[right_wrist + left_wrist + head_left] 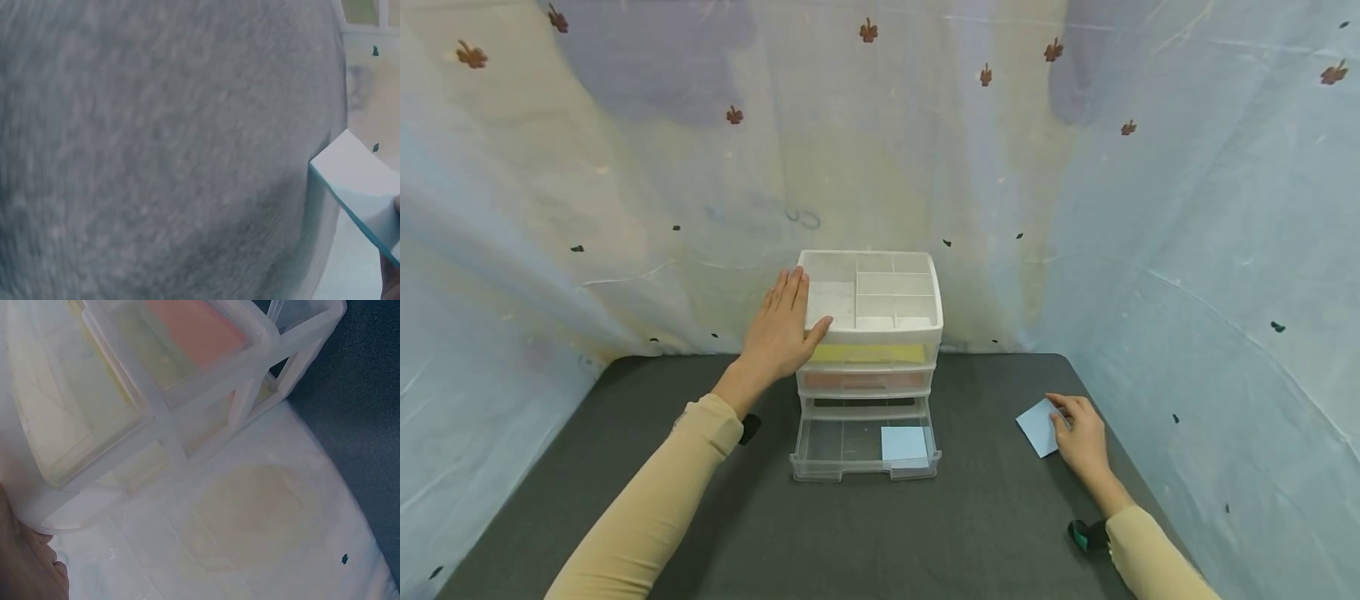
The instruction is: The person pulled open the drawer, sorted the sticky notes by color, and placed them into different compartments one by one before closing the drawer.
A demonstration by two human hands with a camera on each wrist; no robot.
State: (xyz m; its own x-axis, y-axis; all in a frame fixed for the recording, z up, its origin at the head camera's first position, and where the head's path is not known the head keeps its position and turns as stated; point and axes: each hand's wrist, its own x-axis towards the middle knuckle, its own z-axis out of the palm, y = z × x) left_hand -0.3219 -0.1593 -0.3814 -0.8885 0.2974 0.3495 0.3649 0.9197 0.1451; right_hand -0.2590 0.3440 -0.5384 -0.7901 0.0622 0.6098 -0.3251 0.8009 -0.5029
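Observation:
My left hand [778,333] rests with straight fingers on the upper left edge of a white plastic drawer organizer [895,285]. In the left wrist view, part of this hand [28,559] shows at the organizer's side. The clear bottom drawer [842,446] is pulled out, and a light blue square of paper [904,443] lies in its right part. Over at the right of the table, my right hand [1081,435] pinches a light blue pad of sticky notes [1037,427]. The right wrist view shows the pad [356,172] tilted, with fingertips at its edge.
Yellow contents [868,353] show through the upper drawer and pinkish-orange contents [865,381] through the middle one; both drawers are closed. The organizer stands on a dark grey table [992,517]. Behind it hangs a pale patterned curtain [865,167].

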